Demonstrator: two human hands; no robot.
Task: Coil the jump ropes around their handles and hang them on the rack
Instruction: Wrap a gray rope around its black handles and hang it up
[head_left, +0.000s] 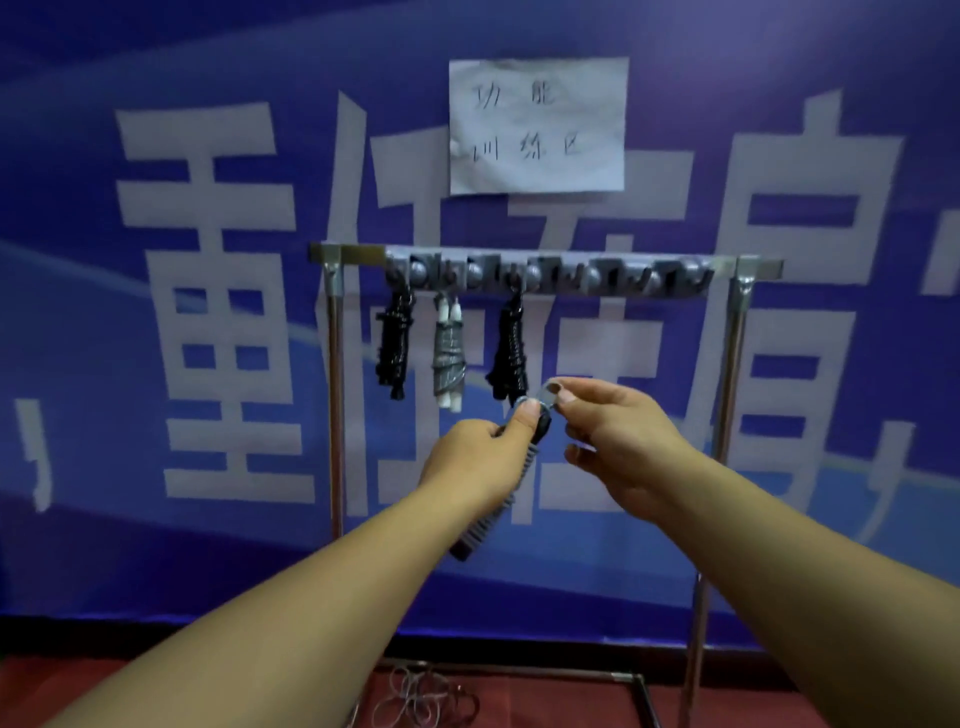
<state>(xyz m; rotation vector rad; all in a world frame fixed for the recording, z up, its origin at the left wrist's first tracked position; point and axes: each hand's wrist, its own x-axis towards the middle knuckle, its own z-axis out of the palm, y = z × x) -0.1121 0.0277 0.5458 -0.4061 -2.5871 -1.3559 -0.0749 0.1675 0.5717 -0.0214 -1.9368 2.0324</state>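
Head view. Item: grey ribbed jump-rope handle (498, 499), gripped in my left hand (475, 457), thumb on its black cap, below the chrome hook rack (545, 270). My right hand (618, 441) pinches a small grey loop (545, 397) at the cap. I'd hold that loop wide, then lift it onto a free hook. Both forearms extended, hands nearly touching.

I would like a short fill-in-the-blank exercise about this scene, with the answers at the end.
1. ___ coiled ropes already hang on the rack.
2. Of these, the middle rope has ___ handles, while the other two ropes are black.
3. The left hand grips a ribbed ___.
4. A loose rope lies on the ___ under the rack.

Answers: three; white; handle; floor
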